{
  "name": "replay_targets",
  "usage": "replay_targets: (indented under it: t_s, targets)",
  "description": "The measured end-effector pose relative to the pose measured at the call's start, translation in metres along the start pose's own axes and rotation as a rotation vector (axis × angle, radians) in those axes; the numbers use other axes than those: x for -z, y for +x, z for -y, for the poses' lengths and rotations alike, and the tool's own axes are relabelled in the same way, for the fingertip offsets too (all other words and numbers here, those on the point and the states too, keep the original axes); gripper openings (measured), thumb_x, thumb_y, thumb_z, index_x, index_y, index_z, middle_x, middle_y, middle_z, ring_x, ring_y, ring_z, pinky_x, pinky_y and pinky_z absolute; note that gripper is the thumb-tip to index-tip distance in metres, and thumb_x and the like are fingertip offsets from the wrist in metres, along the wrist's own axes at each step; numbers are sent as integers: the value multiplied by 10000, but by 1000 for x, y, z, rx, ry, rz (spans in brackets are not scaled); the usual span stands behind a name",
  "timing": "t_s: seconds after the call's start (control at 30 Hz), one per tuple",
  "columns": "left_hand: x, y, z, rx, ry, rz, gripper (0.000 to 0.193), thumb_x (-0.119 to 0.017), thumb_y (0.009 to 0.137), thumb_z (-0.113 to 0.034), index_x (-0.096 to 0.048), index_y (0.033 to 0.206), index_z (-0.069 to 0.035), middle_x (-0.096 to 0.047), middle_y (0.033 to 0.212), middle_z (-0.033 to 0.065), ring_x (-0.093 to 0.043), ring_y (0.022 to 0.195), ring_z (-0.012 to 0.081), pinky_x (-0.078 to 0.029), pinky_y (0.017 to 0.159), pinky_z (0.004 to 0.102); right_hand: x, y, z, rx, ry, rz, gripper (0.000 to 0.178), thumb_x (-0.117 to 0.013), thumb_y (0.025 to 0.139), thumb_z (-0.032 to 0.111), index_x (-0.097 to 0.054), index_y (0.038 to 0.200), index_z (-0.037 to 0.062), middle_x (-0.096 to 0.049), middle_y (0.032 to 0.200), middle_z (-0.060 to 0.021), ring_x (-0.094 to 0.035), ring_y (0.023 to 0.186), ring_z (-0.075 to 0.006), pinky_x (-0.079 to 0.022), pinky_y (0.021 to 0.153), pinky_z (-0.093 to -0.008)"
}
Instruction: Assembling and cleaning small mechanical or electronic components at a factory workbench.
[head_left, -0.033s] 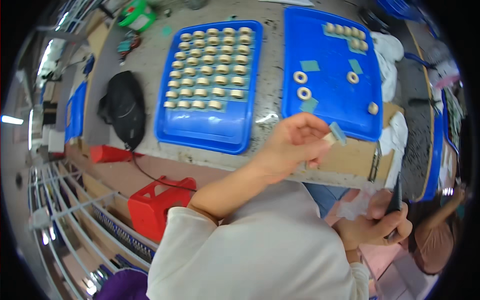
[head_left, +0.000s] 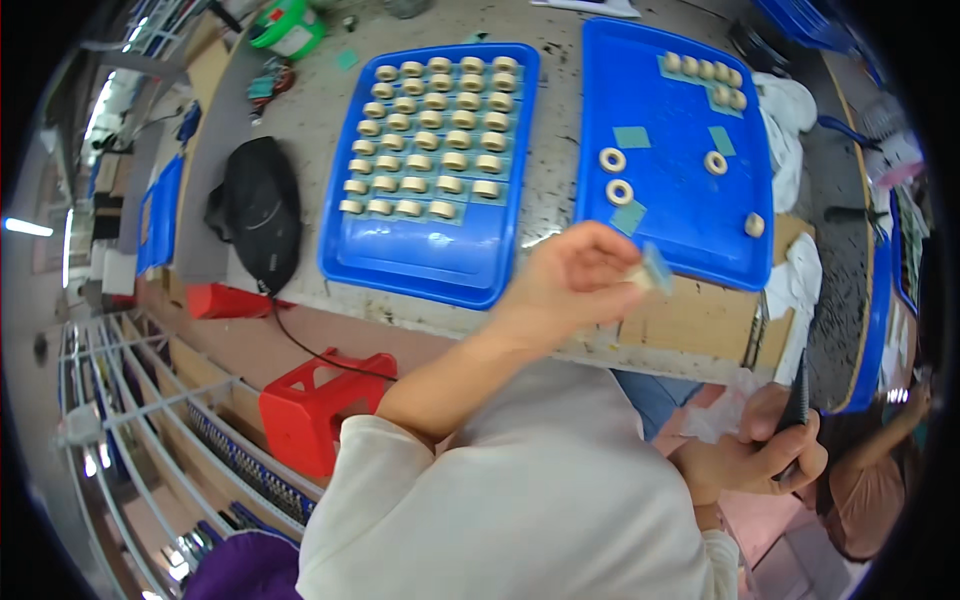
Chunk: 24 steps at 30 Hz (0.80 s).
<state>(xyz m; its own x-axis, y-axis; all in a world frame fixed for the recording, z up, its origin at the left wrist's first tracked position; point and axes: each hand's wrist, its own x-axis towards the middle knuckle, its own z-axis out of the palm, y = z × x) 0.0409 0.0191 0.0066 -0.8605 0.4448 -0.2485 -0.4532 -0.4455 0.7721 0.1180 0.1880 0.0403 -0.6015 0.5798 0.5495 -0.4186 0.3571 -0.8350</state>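
Note:
Over the front edge of the workbench, my left hand (head_left: 570, 280) pinches a small cream-coloured ring (head_left: 637, 277) with a green square piece (head_left: 657, 268) at its end, both blurred. My right hand (head_left: 750, 462), low at the right near my body, is wrapped round a dark, slim, pointed tool (head_left: 797, 405) standing tip up; its exact kind is unclear. The left blue tray (head_left: 420, 270) holds rows of cream rings on green squares. In the right blue tray (head_left: 680, 220) lie several rings, some on green squares, with loose green squares (head_left: 631, 137) beside them.
A black cap-like object (head_left: 258, 215) lies left of the trays, its cord hanging off the bench. Behind it stands a green tub (head_left: 288, 30). White cloths (head_left: 795, 275) lie along the right tray. Below are a red stool (head_left: 325, 410) and a metal rack (head_left: 150, 400). Another person's arm (head_left: 870, 460) shows at right.
My left hand has shifted left with the ring and green square, away from the right tray. My right hand keeps its hold on the dark tool. The whole view has moved slightly.

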Motion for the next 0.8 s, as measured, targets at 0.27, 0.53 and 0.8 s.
replay_targets:
  t_s: [0.27, 0.53, 0.8]
  targets:
    - [86, -41, -36, -173, 1288, -580, 208, -663, 568, -45, -548, 726, 28, -546, 679, 117, -541, 534, 171, -433, 505, 249, -7, 5, -5, -134, 90, 29, 178, -440, 833, 253, -300, 792, 151, -345, 568, -53, -364, 502, -136, -327, 494, -269]
    - [94, -17, -21, -310, 1625, -616, 184, -649, 582, -56, -569, 714, 43, -537, 697, 189, -536, 637, 337, -448, 582, 383, -7, 8, -17, 45, 119, -159, 95, -458, 806, 109, -377, 757, 100, -299, 502, -40, -283, 418, -99, -163, 362, -213]
    - [94, -10, -26, -276, 1649, -643, 192, -652, 599, -77, -572, 723, 45, -547, 719, 201, -544, 665, 341, -453, 598, 380, 4, 10, -14, -39, 23, 24, 134, -468, 818, 203, -372, 867, 123, -420, 599, -68, -380, 482, -113, -301, 469, -225]
